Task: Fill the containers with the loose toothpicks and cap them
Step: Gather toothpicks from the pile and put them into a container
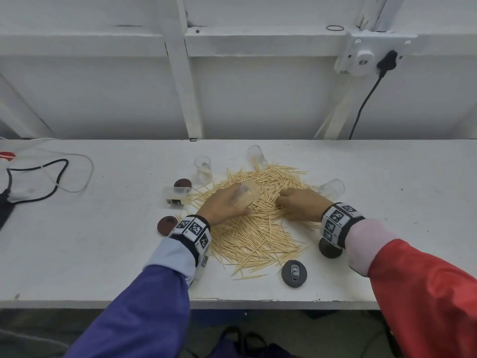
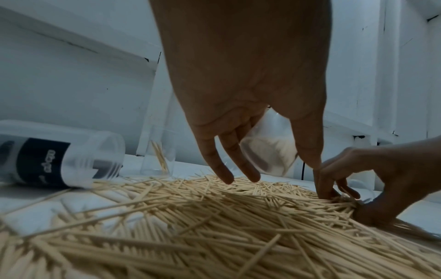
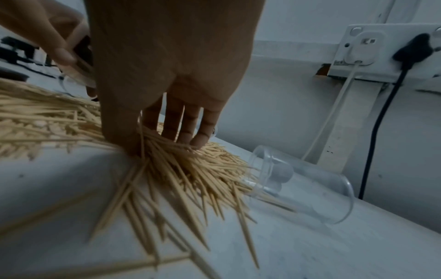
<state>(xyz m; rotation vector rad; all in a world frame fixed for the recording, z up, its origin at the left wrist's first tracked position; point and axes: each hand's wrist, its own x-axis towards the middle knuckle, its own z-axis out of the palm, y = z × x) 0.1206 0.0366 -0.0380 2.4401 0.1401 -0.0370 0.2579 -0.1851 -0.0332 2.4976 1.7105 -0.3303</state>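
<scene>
A wide pile of loose toothpicks (image 1: 258, 228) covers the middle of the white table (image 1: 103, 254). My left hand (image 1: 242, 200) holds a clear empty container (image 2: 269, 151) tilted just above the pile, between thumb and fingers. Its outer fingers (image 2: 222, 169) reach down to the sticks. My right hand (image 3: 162, 145) pinches a bunch of toothpicks (image 3: 181, 162) between thumb and fingers at the pile's right side. A clear container (image 3: 298, 185) lies on its side just right of that hand.
An upright clear container (image 1: 203, 167), a tilted one holding a few sticks (image 1: 256, 155) and a labelled one on its side (image 1: 176, 195) stand behind and left. Two dark red caps (image 1: 182, 183) (image 1: 167, 224) and two grey caps (image 1: 294, 273) (image 1: 329, 248) ring the pile. Cables (image 1: 38, 182) lie far left.
</scene>
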